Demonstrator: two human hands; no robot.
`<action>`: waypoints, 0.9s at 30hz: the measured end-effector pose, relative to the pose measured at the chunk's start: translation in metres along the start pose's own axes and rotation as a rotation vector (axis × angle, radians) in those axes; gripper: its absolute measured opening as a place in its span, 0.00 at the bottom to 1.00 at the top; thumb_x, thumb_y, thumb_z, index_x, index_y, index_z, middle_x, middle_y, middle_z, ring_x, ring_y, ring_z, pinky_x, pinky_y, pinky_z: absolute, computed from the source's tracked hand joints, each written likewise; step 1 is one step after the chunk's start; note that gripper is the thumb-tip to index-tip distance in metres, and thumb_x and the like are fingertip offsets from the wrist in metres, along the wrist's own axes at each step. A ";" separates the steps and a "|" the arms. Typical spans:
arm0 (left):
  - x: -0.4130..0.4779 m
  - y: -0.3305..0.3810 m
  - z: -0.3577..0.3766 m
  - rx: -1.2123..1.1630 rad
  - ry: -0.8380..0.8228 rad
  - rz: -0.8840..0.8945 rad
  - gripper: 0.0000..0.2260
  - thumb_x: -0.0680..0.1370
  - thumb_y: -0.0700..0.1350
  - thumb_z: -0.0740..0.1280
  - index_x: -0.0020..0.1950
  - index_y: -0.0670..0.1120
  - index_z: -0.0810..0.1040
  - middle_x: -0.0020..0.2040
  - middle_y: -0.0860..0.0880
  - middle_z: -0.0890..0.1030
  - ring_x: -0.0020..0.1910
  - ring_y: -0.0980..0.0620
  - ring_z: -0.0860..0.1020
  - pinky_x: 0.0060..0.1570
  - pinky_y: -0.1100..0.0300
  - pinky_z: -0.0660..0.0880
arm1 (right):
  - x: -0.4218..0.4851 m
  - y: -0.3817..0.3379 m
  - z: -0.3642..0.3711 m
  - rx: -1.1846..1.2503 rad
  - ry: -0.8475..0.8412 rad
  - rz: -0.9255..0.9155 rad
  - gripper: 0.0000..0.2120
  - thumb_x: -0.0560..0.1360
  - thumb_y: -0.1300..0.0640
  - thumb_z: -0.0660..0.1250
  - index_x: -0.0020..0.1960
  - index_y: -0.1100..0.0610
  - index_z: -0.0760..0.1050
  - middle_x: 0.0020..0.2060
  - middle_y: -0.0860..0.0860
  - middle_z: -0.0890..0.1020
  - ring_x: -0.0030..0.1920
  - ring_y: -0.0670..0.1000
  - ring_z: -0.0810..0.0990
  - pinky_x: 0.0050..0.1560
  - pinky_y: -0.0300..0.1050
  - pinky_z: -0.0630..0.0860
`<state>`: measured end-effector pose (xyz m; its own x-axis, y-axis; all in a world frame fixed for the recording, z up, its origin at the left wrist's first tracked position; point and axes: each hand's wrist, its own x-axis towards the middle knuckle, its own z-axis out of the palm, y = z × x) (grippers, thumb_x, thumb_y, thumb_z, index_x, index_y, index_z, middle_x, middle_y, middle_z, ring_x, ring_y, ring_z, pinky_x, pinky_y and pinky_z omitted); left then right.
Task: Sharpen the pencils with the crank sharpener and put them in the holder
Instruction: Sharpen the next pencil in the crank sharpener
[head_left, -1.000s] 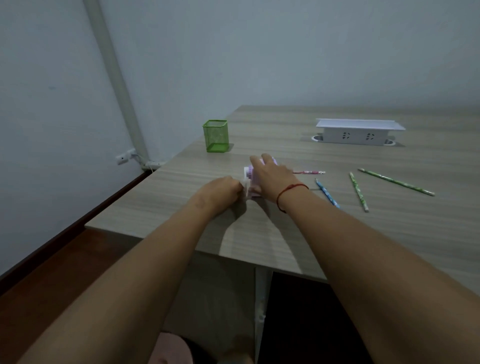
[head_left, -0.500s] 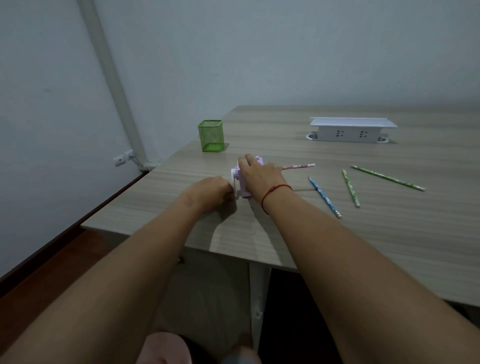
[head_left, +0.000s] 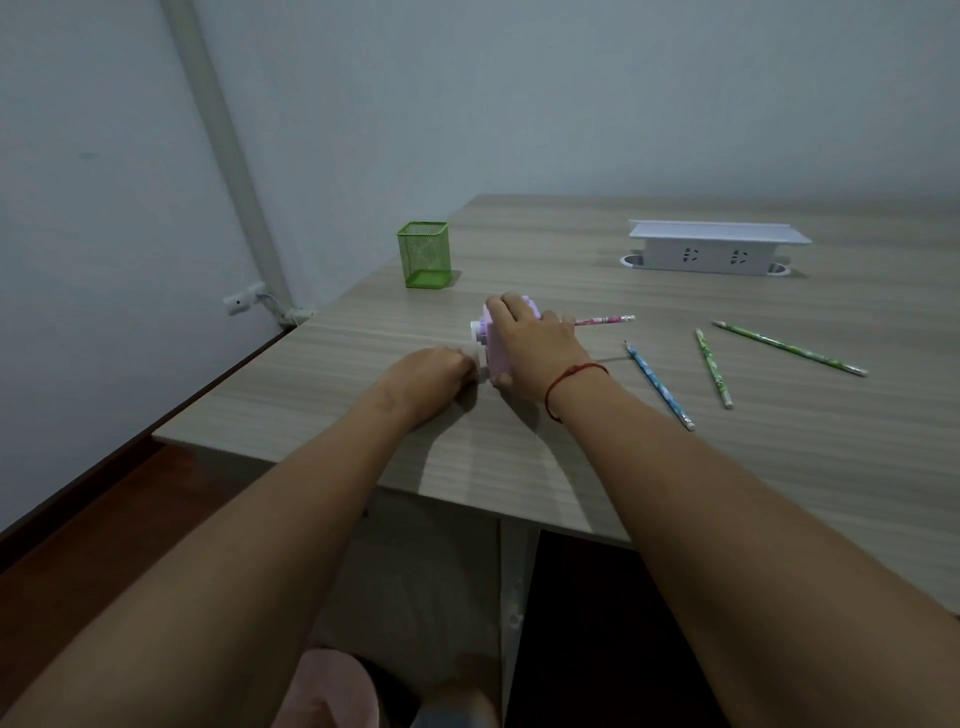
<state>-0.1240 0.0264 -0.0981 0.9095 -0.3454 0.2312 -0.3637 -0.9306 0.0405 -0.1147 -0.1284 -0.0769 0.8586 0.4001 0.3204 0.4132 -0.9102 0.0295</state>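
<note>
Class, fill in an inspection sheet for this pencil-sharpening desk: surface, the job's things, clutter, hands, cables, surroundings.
Surface: wood-grain table, dimly lit.
Job's things: pink sharpener with a pink pencil sticking out of its right side; blue pencil, near green pencil and far green pencil lying loose to the right; green mesh holder behind, no pencil showing in it.
Clutter: white socket box at the back.
Hands: left hand grips the crank; right hand holds the sharpener.
Cables: cord at the wall outlet.
Surroundings: pale walls, corner pipe.
</note>
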 end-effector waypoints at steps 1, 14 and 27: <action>0.002 -0.001 -0.001 0.005 -0.015 -0.004 0.09 0.78 0.43 0.63 0.52 0.42 0.80 0.51 0.41 0.82 0.49 0.43 0.80 0.49 0.52 0.75 | 0.001 0.001 0.000 -0.002 -0.001 -0.008 0.36 0.70 0.50 0.71 0.73 0.55 0.59 0.69 0.52 0.65 0.58 0.62 0.76 0.61 0.60 0.68; 0.021 -0.022 -0.001 0.097 -0.029 0.104 0.09 0.78 0.43 0.62 0.54 0.43 0.79 0.50 0.42 0.82 0.48 0.43 0.80 0.46 0.53 0.74 | 0.012 0.013 0.007 -0.053 0.084 -0.085 0.34 0.71 0.41 0.68 0.70 0.56 0.61 0.65 0.54 0.69 0.52 0.59 0.78 0.47 0.49 0.72; 0.020 -0.021 0.007 0.106 0.028 0.138 0.09 0.79 0.43 0.61 0.52 0.43 0.79 0.49 0.44 0.82 0.46 0.46 0.80 0.46 0.55 0.75 | 0.028 0.005 -0.012 0.054 -0.146 -0.012 0.31 0.67 0.53 0.73 0.66 0.58 0.64 0.61 0.56 0.70 0.60 0.61 0.75 0.57 0.57 0.76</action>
<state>-0.0969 0.0384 -0.1010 0.8461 -0.4683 0.2547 -0.4599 -0.8828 -0.0955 -0.0926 -0.1230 -0.0561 0.8870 0.4257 0.1792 0.4358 -0.8998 -0.0197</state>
